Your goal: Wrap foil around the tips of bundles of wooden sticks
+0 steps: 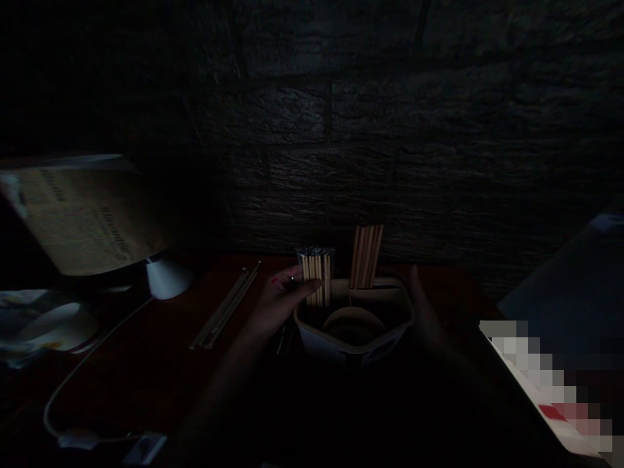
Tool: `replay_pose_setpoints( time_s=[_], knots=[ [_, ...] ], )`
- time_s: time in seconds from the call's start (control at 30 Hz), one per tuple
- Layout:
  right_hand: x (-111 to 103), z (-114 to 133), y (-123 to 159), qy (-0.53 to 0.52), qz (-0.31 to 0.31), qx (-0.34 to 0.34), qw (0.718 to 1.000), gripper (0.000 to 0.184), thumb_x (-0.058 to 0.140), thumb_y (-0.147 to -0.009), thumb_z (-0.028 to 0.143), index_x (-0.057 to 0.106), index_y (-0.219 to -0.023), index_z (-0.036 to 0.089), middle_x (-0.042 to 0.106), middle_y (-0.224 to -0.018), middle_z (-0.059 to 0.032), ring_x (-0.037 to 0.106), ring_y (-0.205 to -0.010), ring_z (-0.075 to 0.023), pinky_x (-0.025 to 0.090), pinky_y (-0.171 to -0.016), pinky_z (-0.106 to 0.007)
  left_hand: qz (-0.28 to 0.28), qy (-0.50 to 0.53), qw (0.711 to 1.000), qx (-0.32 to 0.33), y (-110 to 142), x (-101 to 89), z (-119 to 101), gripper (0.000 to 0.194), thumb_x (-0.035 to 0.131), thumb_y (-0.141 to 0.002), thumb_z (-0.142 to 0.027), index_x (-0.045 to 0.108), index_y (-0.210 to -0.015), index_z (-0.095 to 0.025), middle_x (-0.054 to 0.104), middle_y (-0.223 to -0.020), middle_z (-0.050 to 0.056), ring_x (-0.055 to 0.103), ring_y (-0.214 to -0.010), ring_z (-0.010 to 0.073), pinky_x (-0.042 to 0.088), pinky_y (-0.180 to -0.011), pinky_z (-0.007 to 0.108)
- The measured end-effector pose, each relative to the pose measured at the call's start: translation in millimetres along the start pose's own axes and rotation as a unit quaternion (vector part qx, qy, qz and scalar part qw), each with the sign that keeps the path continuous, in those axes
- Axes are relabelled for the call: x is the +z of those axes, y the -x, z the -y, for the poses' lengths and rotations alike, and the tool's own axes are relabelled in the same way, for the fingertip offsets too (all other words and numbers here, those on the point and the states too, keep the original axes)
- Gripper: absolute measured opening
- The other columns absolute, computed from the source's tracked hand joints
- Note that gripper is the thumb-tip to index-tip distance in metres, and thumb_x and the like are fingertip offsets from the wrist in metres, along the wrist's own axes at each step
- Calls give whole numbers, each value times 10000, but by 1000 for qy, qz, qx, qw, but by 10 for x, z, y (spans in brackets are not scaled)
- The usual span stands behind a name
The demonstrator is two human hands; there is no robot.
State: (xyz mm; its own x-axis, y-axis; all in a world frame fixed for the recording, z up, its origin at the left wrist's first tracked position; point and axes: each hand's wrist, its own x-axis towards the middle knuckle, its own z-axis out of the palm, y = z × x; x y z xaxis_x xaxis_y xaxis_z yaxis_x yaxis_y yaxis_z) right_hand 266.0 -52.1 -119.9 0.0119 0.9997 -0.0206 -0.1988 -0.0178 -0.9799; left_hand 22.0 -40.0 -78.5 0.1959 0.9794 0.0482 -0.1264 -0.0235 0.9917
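Note:
In very dim light, a light-coloured organizer box (353, 344) with rounded corners stands on the table. My left hand (287, 292) is at its left rim, with the thumb pressed over a clear plastic packet of pale wooden sticks (319, 273) that stands upright in the left part. Reddish-brown wooden sticks (366, 257) rise from a back compartment. A rounded inner wall (353, 315) curves across the front of the box. My right hand (426, 312) is beside the right wall, one finger stretched upward; its other fingers are lost in shadow, and I see nothing held there.
Long thin rods (227, 309) lie on the dark reddish table left of the box. Further left are a lamp with a printed shade (92, 214), its white cord (73, 377) and a white bowl-like thing (61, 328). A dark brick-patterned wall (292, 130) rises behind.

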Motion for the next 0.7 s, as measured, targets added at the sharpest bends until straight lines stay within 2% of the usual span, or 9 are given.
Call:
replay_pose_setpoints(
  time_s=[0.1, 0.27, 0.37, 0.53, 0.7],
  knots=[
    [29, 50, 26, -38, -5, 23, 999, 737, 422, -834, 797, 693, -1239, 244, 789, -1030, -75, 691, -1095, -321, 479, -1014, -445, -2, -10, 1000, 18, -15, -9, 31, 354, 769, -778, -313, 745, -1106, -180, 763, -1104, 76, 711, -1002, 245, 535, -861, 309],
    [35, 75, -10, -110, 0, 35, 993, 699, 443, -832, 789, 692, -1207, 255, 788, -1006, -56, 695, -1083, -303, 478, -1008, -445, 11, 19, 1000, 8, -24, -16, 72, 375, 764, -778, -288, 730, -1140, -194, 765, -1094, 69, 720, -965, 244, 545, -865, 335],
    [47, 106, -19, -133, 24, 24, 991, 664, 450, -828, 790, 698, -1159, 269, 783, -1017, -46, 694, -1086, -292, 486, -999, -439, 11, 22, 1000, 7, -27, -9, 70, 389, 775, -768, -302, 727, -1136, -186, 753, -1136, 78, 708, -1021, 256, 535, -912, 347],
    [133, 130, 38, -179, 27, 36, 983, 654, 463, -842, 764, 678, -1172, 242, 781, -1010, -73, 698, -1072, -305, 490, -994, -463, 30, 40, 998, 23, -28, 15, 63, 440, 794, -750, -300, 706, -1165, -182, 728, -1204, 92, 676, -1122, 277, 508, -985, 368],
    [190, 158, 90, -171, 22, 43, 984, 609, 483, -862, 720, 676, -1179, 236, 789, -950, -68, 713, -1045, -290, 496, -1005, -449, 50, 82, 995, 28, -34, 14, 89, 465, 776, -772, -298, 669, -1208, -174, 732, -1195, 105, 686, -1111, 284, 505, -995, 387]
  ],
)
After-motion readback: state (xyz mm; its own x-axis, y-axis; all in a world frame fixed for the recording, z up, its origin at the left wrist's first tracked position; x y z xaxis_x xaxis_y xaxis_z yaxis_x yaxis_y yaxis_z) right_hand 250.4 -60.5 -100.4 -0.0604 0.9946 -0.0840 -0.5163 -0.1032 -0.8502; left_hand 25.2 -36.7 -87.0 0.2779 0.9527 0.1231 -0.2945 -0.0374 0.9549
